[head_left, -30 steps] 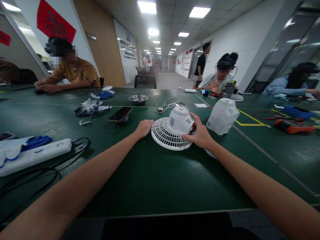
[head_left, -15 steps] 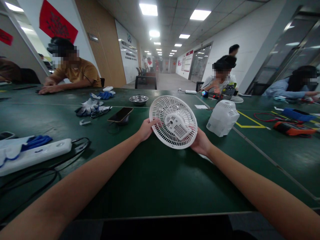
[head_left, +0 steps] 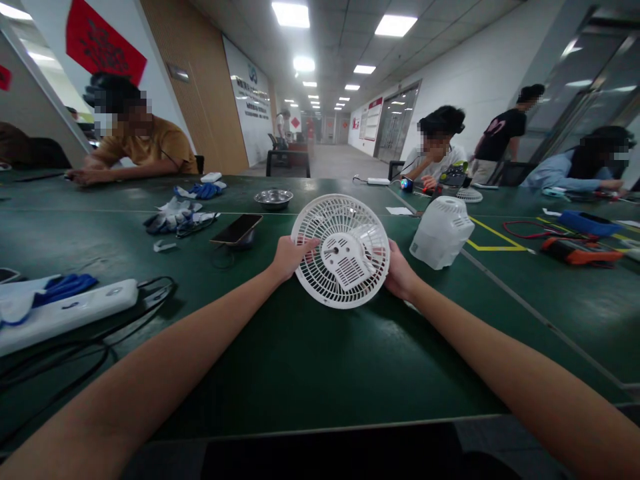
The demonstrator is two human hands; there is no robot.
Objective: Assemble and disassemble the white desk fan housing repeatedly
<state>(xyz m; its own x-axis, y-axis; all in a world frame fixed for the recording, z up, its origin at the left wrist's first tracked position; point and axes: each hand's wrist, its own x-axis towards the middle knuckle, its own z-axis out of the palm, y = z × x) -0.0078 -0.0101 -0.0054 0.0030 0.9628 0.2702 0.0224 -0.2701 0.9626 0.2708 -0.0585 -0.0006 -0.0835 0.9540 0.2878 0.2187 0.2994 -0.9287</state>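
Observation:
A round white plastic fan grille is held up over the green table, tilted with its slotted hub facing me. My left hand grips its left rim, the thumb lying across the ribs towards the hub. Around the right rim is my right hand, its fingers mostly hidden behind the grille. Just right of that hand, a translucent white plastic housing stands on the table. To the left of my left hand lies a phone, resting on a dark object.
A metal bowl sits behind the grille. Work gloves and a white power strip with black cables lie at left. An orange multimeter and a blue case are at right. Several people sit around the table.
The grille has turned a little in my hands and its face tips more towards me. My left thumb reaches further over the ribs. A person in the background has walked right.

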